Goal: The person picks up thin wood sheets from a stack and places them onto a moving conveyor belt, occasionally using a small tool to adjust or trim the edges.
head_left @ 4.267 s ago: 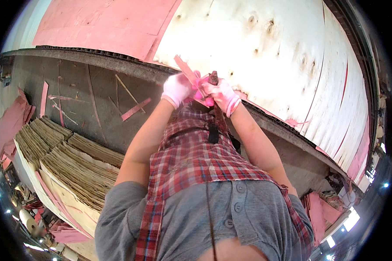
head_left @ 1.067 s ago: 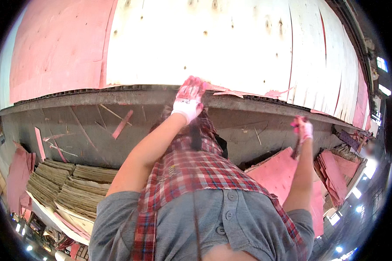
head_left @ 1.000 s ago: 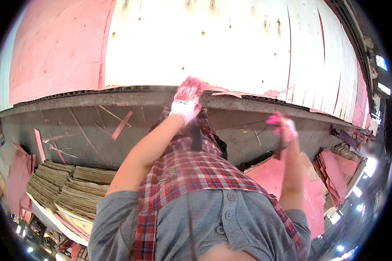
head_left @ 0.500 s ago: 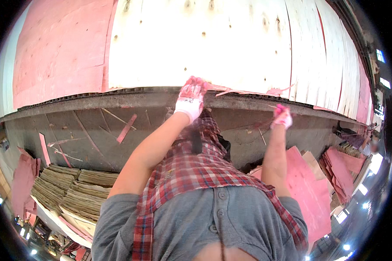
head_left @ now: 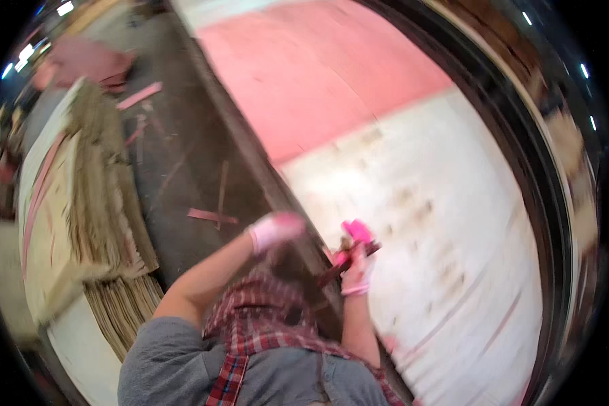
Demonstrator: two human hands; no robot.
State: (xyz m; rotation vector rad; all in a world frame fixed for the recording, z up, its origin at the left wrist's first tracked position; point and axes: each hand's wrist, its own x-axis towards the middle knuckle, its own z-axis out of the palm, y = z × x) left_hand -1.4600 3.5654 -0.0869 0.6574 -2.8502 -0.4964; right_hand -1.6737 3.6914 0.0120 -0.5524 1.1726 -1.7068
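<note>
While the left hand [head_left: 275, 229] rests curled at the sheet's edge [head_left: 298, 223], the right hand [head_left: 356, 260] grips a dark tool [head_left: 342, 262].

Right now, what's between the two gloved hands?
Head view: between the left hand and the right hand runs the dark table edge, blurred. The right hand grips a dark tool over the pale veneer sheet.

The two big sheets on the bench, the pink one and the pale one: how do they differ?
The pink sheet lies farther from the person; the pale sheet lies nearer, under the right hand. The pink sheet looks evenly coloured, while the pale sheet shows darker spots and faint streaks. The right hand holds a dark tool over the pale sheet's edge; no hand touches the pink sheet. Both lie flat, side by side.
</note>
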